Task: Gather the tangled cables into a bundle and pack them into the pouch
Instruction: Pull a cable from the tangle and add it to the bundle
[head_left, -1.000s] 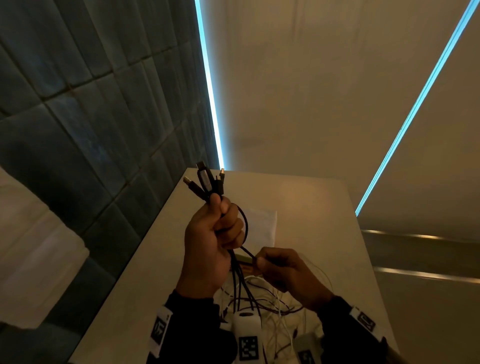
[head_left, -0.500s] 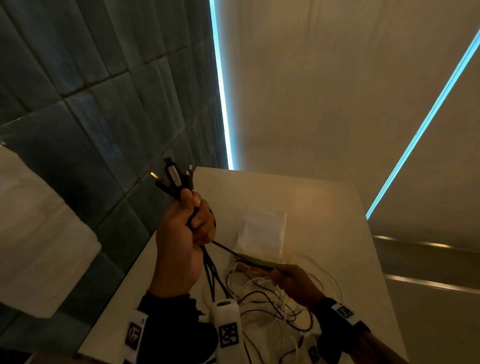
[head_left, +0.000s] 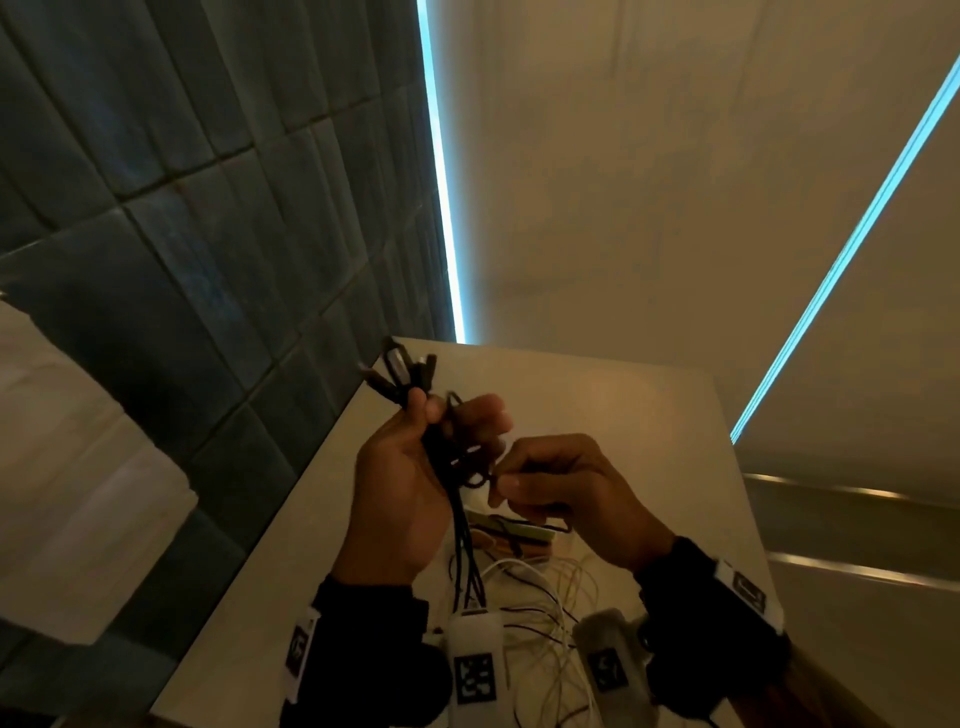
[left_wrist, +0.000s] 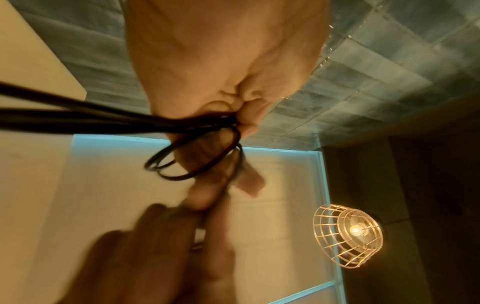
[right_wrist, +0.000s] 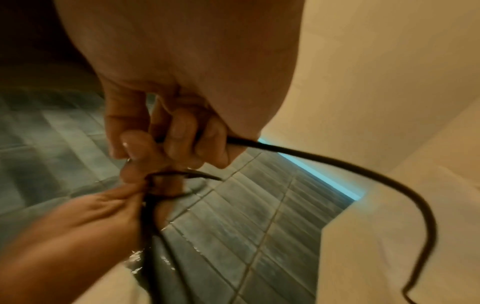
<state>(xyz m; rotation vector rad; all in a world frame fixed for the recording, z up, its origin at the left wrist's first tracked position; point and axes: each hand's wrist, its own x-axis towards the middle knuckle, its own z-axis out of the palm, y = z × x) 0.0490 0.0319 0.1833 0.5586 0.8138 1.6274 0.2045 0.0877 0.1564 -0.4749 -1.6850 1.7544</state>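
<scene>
My left hand (head_left: 457, 423) grips a bundle of black cables (head_left: 460, 519) upright above the table, their plugs (head_left: 400, 366) sticking out above the thumb. In the left wrist view the black cables (left_wrist: 109, 117) run under the thumb, with loops (left_wrist: 194, 162) hanging off the fingers. My right hand (head_left: 501, 478) is right beside the left and pinches one black cable (right_wrist: 337, 164), which trails off in a long curve. The pouch is mostly hidden behind my hands; a pale flat strip (head_left: 519, 535) shows below them.
Loose white and dark cables (head_left: 545, 587) lie tangled on the pale table (head_left: 634, 415) in front of me. A dark tiled wall (head_left: 208, 260) runs along the table's left edge. A wire-caged lamp (left_wrist: 348, 236) hangs overhead.
My right hand has risen from the table up to the left hand, bringing a black cable with it. The left hand has moved back to the right with the bundle.
</scene>
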